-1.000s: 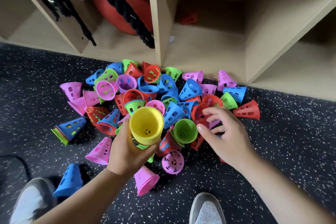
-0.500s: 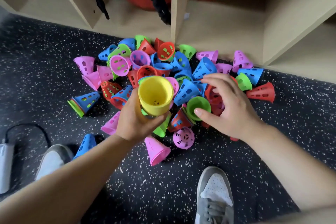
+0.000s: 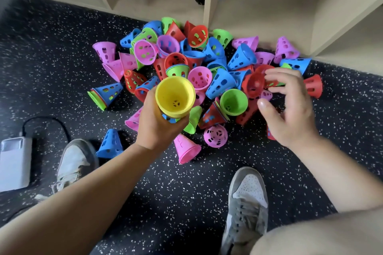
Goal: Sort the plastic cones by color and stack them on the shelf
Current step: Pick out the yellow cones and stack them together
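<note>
Your left hand [image 3: 157,124] is wrapped around the yellow cone stack [image 3: 175,95], mouth up, while your right hand [image 3: 290,107], fingers spread, hovers nearest the red cone [image 3: 253,85] on the pile's right side, by the shelf [image 3: 259,14] edge.
</note>
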Demonstrator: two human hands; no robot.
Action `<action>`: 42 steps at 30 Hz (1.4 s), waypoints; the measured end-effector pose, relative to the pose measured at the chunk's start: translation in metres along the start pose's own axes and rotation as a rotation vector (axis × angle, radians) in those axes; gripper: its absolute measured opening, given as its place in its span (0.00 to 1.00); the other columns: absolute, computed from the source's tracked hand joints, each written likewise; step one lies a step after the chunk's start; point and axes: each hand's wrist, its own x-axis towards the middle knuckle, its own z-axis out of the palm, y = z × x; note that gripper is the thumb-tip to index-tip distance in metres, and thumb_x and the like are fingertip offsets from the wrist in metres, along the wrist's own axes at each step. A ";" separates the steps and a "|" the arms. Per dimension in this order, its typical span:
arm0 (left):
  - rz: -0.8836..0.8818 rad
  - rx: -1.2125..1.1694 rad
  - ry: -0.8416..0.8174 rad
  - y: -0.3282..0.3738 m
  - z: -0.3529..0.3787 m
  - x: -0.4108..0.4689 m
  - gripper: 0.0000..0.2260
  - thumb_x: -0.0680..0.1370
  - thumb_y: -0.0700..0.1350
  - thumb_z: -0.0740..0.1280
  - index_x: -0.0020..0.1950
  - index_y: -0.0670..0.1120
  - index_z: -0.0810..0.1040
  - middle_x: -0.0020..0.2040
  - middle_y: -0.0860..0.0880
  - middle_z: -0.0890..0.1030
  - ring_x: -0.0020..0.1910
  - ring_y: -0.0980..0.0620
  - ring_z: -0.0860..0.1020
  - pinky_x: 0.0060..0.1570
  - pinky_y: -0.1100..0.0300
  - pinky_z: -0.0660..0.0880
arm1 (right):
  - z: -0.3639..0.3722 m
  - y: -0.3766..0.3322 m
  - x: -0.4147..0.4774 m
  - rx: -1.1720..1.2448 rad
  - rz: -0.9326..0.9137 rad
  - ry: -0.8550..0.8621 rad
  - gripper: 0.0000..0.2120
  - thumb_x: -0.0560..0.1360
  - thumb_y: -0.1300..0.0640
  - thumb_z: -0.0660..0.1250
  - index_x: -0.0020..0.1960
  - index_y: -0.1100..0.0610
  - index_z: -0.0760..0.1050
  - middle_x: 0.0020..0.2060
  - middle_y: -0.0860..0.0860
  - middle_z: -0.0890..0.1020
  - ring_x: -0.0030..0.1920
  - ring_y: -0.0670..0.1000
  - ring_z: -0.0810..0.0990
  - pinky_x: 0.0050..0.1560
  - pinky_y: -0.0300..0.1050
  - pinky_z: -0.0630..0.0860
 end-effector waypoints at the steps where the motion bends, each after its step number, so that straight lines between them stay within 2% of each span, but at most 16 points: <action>1: -0.017 -0.020 0.003 0.002 0.001 -0.001 0.35 0.66 0.42 0.82 0.67 0.47 0.68 0.57 0.59 0.73 0.52 0.70 0.72 0.52 0.81 0.64 | -0.004 0.003 0.001 0.005 0.015 0.033 0.23 0.77 0.52 0.64 0.62 0.70 0.71 0.61 0.63 0.74 0.63 0.56 0.75 0.56 0.52 0.79; 4: -0.042 -0.065 0.023 0.007 0.005 -0.001 0.38 0.66 0.40 0.81 0.66 0.52 0.61 0.56 0.66 0.70 0.53 0.78 0.71 0.49 0.82 0.64 | -0.011 0.007 0.004 0.031 0.045 0.076 0.24 0.76 0.52 0.64 0.62 0.70 0.71 0.61 0.61 0.73 0.63 0.51 0.74 0.57 0.50 0.79; 6: -0.037 -0.089 0.019 0.013 0.009 0.002 0.39 0.66 0.40 0.81 0.66 0.53 0.60 0.56 0.66 0.69 0.53 0.78 0.71 0.49 0.81 0.65 | -0.012 0.004 0.005 0.073 0.040 0.049 0.25 0.75 0.52 0.65 0.62 0.70 0.70 0.61 0.61 0.73 0.63 0.52 0.75 0.57 0.53 0.79; 10: 0.053 -0.117 -0.004 0.041 0.024 0.003 0.41 0.65 0.42 0.82 0.66 0.65 0.59 0.59 0.67 0.71 0.56 0.70 0.74 0.55 0.74 0.69 | 0.009 -0.006 -0.008 0.258 0.089 -0.104 0.28 0.73 0.51 0.66 0.67 0.67 0.68 0.64 0.60 0.74 0.65 0.58 0.75 0.61 0.59 0.77; 12: 0.092 -0.156 -0.053 0.060 0.035 -0.001 0.41 0.65 0.43 0.82 0.64 0.70 0.60 0.59 0.58 0.75 0.58 0.61 0.77 0.58 0.66 0.73 | 0.024 -0.016 -0.020 0.463 0.166 -0.186 0.28 0.74 0.51 0.66 0.70 0.61 0.66 0.65 0.59 0.74 0.64 0.59 0.76 0.62 0.57 0.75; 15: 0.108 -0.216 -0.116 0.086 0.048 -0.007 0.36 0.66 0.49 0.82 0.67 0.60 0.64 0.61 0.55 0.74 0.61 0.57 0.76 0.59 0.63 0.73 | 0.034 -0.029 -0.029 0.674 0.279 -0.178 0.24 0.75 0.52 0.62 0.70 0.52 0.67 0.65 0.55 0.75 0.66 0.52 0.75 0.65 0.44 0.72; 18: 0.103 -0.238 -0.148 0.098 0.052 -0.002 0.35 0.67 0.55 0.80 0.68 0.53 0.66 0.62 0.57 0.74 0.62 0.60 0.75 0.58 0.59 0.75 | 0.033 -0.033 -0.024 0.672 0.295 -0.137 0.22 0.77 0.52 0.59 0.70 0.52 0.66 0.65 0.44 0.76 0.67 0.45 0.73 0.66 0.35 0.68; 21: 0.108 -0.246 -0.142 0.099 0.050 0.008 0.36 0.67 0.50 0.81 0.69 0.48 0.68 0.62 0.53 0.76 0.62 0.55 0.77 0.57 0.51 0.77 | 0.030 -0.029 -0.017 0.707 0.313 -0.116 0.20 0.78 0.57 0.59 0.69 0.51 0.66 0.63 0.40 0.77 0.66 0.45 0.73 0.66 0.37 0.68; 24: 0.110 -0.215 -0.142 0.100 0.046 0.015 0.36 0.67 0.48 0.81 0.70 0.51 0.67 0.61 0.53 0.77 0.60 0.55 0.78 0.54 0.49 0.78 | 0.029 -0.029 -0.012 0.762 0.327 -0.121 0.20 0.77 0.63 0.56 0.68 0.55 0.67 0.61 0.41 0.79 0.65 0.45 0.75 0.65 0.38 0.69; 27: 0.112 -0.189 -0.135 0.100 0.040 0.017 0.38 0.67 0.49 0.81 0.70 0.56 0.64 0.63 0.57 0.76 0.62 0.58 0.77 0.56 0.51 0.78 | 0.033 -0.031 -0.008 0.772 0.329 -0.142 0.21 0.76 0.64 0.56 0.69 0.59 0.66 0.63 0.48 0.78 0.66 0.51 0.75 0.66 0.41 0.70; 30: 0.130 -0.127 -0.117 0.098 0.036 0.015 0.37 0.66 0.51 0.81 0.70 0.58 0.64 0.60 0.64 0.74 0.61 0.61 0.77 0.55 0.55 0.78 | 0.037 -0.032 -0.007 0.782 0.362 -0.147 0.22 0.77 0.57 0.60 0.71 0.56 0.66 0.66 0.53 0.77 0.68 0.53 0.74 0.68 0.46 0.70; 32: 0.137 -0.076 -0.119 0.096 0.035 0.014 0.36 0.66 0.55 0.79 0.70 0.57 0.65 0.60 0.63 0.76 0.60 0.59 0.78 0.55 0.55 0.78 | 0.039 -0.032 -0.009 0.810 0.390 -0.161 0.22 0.77 0.54 0.60 0.71 0.46 0.69 0.65 0.49 0.78 0.67 0.52 0.75 0.67 0.48 0.73; 34: 0.171 -0.017 -0.084 0.095 0.035 0.015 0.35 0.66 0.58 0.77 0.70 0.52 0.69 0.60 0.58 0.77 0.59 0.56 0.77 0.55 0.55 0.77 | 0.042 -0.033 -0.010 0.856 0.455 -0.180 0.19 0.78 0.52 0.59 0.68 0.39 0.72 0.65 0.49 0.78 0.66 0.53 0.76 0.63 0.57 0.76; 35: 0.205 0.005 -0.054 0.095 0.035 0.015 0.35 0.67 0.58 0.77 0.70 0.49 0.71 0.60 0.57 0.77 0.58 0.54 0.77 0.55 0.56 0.76 | 0.043 -0.033 -0.010 0.871 0.488 -0.184 0.19 0.78 0.49 0.59 0.67 0.38 0.73 0.65 0.50 0.78 0.65 0.54 0.76 0.60 0.59 0.77; 38: 0.272 0.019 -0.022 0.093 0.035 0.017 0.36 0.67 0.55 0.79 0.70 0.44 0.70 0.62 0.54 0.75 0.58 0.50 0.76 0.57 0.54 0.74 | 0.043 -0.035 -0.008 0.892 0.568 -0.157 0.21 0.74 0.44 0.59 0.67 0.39 0.73 0.65 0.52 0.78 0.64 0.54 0.77 0.51 0.53 0.79; 42: 0.287 -0.068 -0.128 0.095 0.031 0.021 0.46 0.68 0.49 0.80 0.78 0.43 0.58 0.73 0.48 0.68 0.72 0.49 0.71 0.64 0.50 0.75 | 0.042 -0.032 -0.007 0.916 0.588 -0.112 0.25 0.75 0.44 0.60 0.71 0.46 0.71 0.68 0.53 0.77 0.68 0.58 0.75 0.56 0.59 0.77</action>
